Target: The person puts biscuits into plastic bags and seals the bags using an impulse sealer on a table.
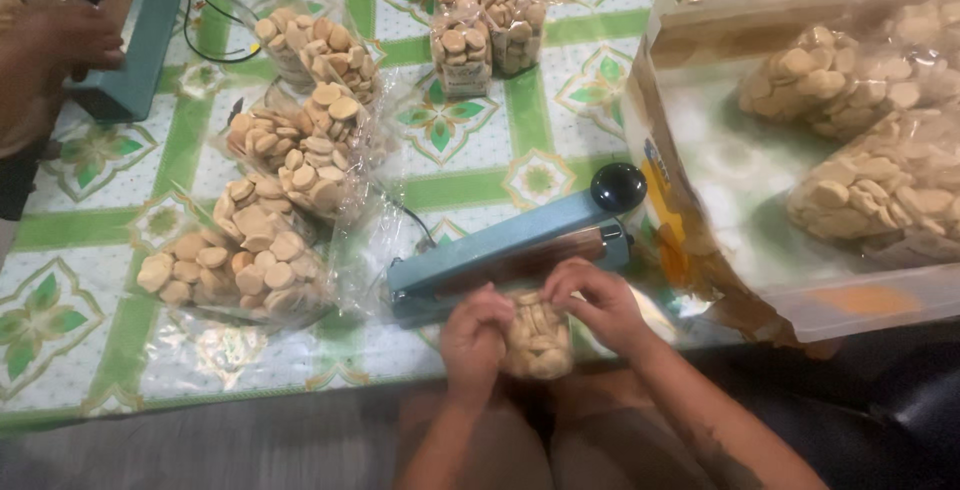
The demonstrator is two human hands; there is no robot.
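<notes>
My left hand (473, 335) and my right hand (603, 302) both grip a small clear bag of round tan biscuits (538, 335) at the table's near edge. The bag's top lies against the front of a blue heat sealer (505, 250) with a black round knob (617, 187). The sealer's arm is down. My fingers pinch the bag's upper part from both sides.
Several filled clear biscuit bags (265, 240) lie left on the green-and-white tablecloth (470, 165), more (485, 25) stand at the back. A large clear plastic bin (800, 180) with big biscuit bags sits right. Another person's hand (55, 55) rests by a second blue sealer (140, 40) at far left.
</notes>
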